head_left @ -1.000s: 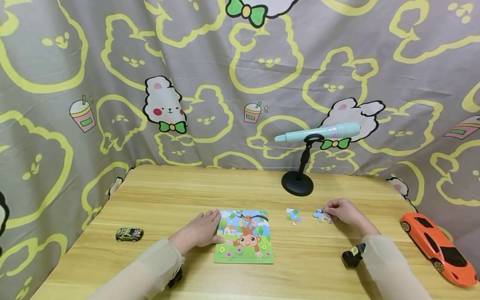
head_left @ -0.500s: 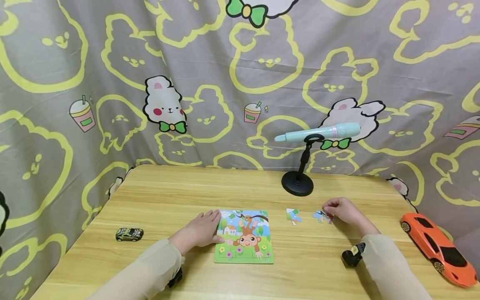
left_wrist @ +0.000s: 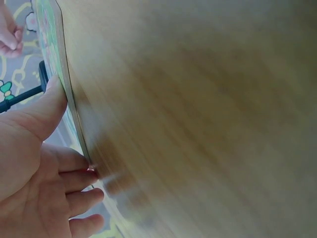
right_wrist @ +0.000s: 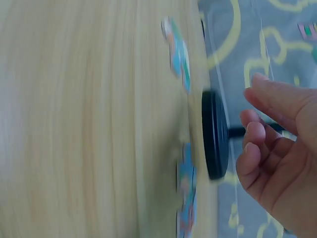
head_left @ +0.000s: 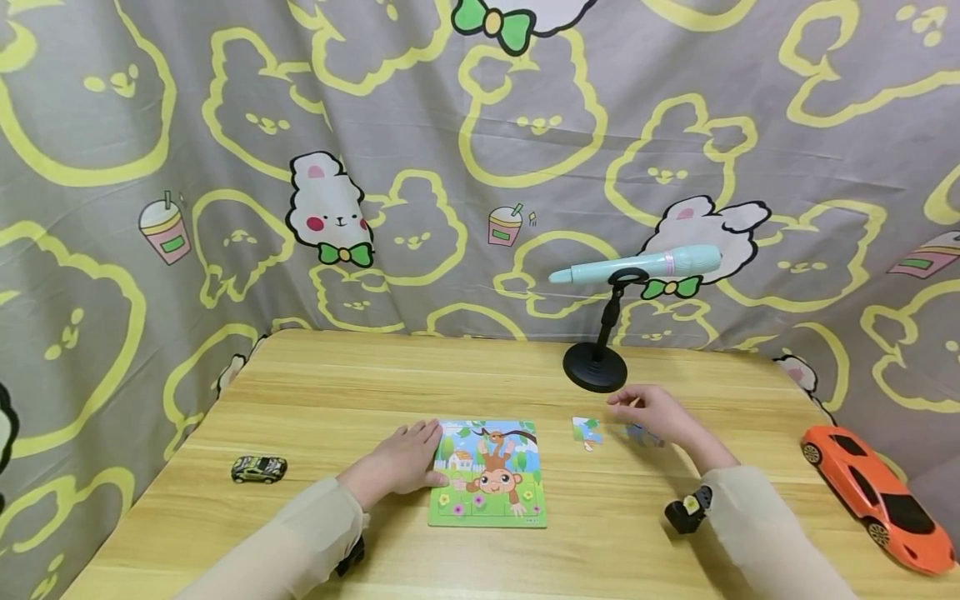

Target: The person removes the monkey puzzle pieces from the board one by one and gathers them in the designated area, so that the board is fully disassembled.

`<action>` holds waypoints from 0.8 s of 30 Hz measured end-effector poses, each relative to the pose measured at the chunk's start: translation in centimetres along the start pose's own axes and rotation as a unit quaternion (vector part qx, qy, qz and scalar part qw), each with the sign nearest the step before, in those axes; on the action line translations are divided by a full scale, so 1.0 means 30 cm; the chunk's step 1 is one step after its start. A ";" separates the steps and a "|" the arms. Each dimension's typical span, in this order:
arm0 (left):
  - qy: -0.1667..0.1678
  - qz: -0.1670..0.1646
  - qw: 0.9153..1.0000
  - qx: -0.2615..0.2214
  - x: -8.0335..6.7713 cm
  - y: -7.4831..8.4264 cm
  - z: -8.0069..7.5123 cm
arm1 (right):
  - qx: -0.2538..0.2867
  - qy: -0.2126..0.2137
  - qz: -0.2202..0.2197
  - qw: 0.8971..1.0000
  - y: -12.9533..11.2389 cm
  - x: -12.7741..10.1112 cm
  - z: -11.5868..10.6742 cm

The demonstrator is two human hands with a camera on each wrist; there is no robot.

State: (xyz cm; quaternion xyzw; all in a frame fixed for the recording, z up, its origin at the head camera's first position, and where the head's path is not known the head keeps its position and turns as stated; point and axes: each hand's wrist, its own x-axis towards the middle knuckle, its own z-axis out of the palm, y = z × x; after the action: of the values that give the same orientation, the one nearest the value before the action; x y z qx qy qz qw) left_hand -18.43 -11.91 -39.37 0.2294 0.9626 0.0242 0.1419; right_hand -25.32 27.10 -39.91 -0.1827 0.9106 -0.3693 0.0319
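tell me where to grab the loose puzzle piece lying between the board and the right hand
Pinch the loose puzzle piece at its right edge, coming from the right hand side. It lies flat and thin on the table, so a fingertip likely has to lift an edge first.

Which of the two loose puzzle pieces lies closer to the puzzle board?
The left piece, lying in the open between the puzzle board and the right hand. The other piece sits partly under that hand.

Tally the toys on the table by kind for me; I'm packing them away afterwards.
Toy cars: 2, the small dark car and the orange car
Puzzle boards: 1, the monkey puzzle
Loose puzzle pieces: 2, and
Pens on stands: 1, the teal pen
Total: 6
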 end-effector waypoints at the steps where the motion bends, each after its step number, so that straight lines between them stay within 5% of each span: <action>1: 0.000 0.000 1.000 0.000 0.000 0.001 0.000 | -0.002 -0.002 -0.011 1.000 -0.013 0.006 0.011; 10: 0.001 0.000 1.000 -0.002 0.000 0.001 0.001 | 0.023 -0.048 -0.078 0.996 -0.123 0.052 0.112; 24: -0.002 -0.001 1.000 0.007 0.004 -0.001 0.004 | 0.010 -0.111 -0.106 0.988 -0.225 0.083 0.269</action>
State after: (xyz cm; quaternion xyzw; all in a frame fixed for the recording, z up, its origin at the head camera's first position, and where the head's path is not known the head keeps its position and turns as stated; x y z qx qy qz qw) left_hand -18.50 -11.88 -39.51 0.2294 0.9628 0.0174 0.1419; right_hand -24.00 16.44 -40.95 -0.3183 0.8729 -0.3571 0.0955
